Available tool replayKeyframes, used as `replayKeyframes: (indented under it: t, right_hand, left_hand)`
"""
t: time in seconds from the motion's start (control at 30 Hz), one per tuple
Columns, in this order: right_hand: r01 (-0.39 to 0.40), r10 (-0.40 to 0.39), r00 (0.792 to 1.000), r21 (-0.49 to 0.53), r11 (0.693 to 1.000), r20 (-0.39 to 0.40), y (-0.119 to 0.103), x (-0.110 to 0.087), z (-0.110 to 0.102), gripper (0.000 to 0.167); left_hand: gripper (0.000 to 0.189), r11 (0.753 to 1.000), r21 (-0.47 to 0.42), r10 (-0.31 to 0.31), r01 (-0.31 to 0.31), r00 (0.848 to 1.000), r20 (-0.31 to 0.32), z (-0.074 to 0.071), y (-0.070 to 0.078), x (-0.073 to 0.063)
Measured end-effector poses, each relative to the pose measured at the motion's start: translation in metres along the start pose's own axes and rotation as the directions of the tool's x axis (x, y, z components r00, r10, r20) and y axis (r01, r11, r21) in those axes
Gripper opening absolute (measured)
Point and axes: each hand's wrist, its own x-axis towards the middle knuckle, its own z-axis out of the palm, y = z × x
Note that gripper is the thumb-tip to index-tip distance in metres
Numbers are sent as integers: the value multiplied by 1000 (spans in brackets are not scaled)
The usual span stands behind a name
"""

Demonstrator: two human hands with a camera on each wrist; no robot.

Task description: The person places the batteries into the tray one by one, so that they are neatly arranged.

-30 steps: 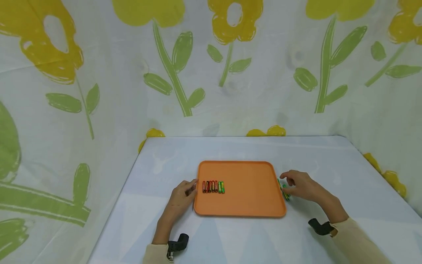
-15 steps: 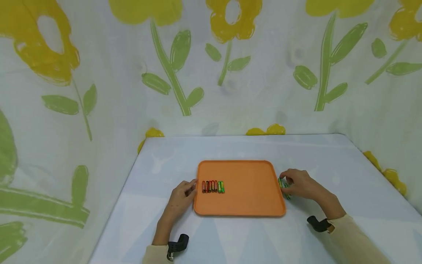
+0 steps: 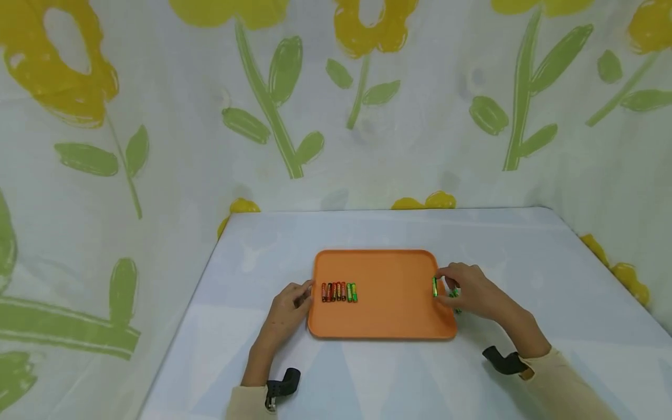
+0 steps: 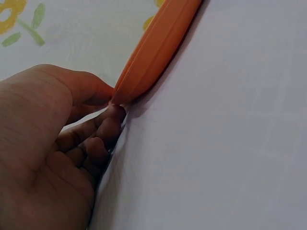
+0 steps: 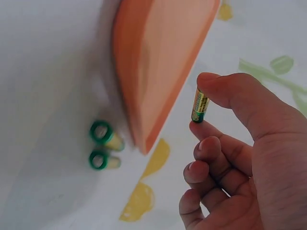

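My right hand (image 3: 469, 290) pinches a small green battery (image 5: 199, 105) by its ends, between thumb and index finger, over the right rim of an orange tray (image 3: 394, 315). The other fingers curl loosely below. My left hand (image 3: 286, 308) grips the tray's left rim, with thumb and fingertips right at the edge in the left wrist view. A row of several red batteries (image 3: 333, 291) lies at the tray's left side. Beside them sit two green batteries (image 3: 352, 292), in line with the row.
Two more green batteries (image 5: 105, 135) lie on the white table (image 3: 388, 373) just off the tray's right side, partly hidden by my right hand in the head view. A flower-print curtain (image 3: 409, 151) hangs behind the table and along both sides.
My right hand has picked up a green battery from the loose ones beside the tray and moved it left over the rim. The left hand stays at the left rim.
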Motion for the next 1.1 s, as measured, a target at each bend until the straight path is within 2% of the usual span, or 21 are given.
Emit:
replayKeyframes:
  t: [0.17,0.4,0.67,0.9,1.1]
  right_hand:
    - [78,-78,996,17,997,-33,-11,7,6,28]
    - [54,-55,998,47,997,27,-25,22,16,27]
    - [148,-149,988,59,987,25,-43,41,28,27]
    - [157,-161,986,78,985,46,-61,54,32,26]
    - [154,-159,983,66,986,87,-66,64,42,27]
  left_hand:
    - [43,1000,-2,4,-4,1000,-5,1,1,1]
    - [43,1000,-16,-3,3,1000,9,2,0,0]
    - [43,1000,5,-2,2,1000,0,1,2,1]
    - [43,1000,-6,7,-7,1000,1,-2,3,1]
    - [42,999,-24,22,-22,1000,-1,-3,6,-1]
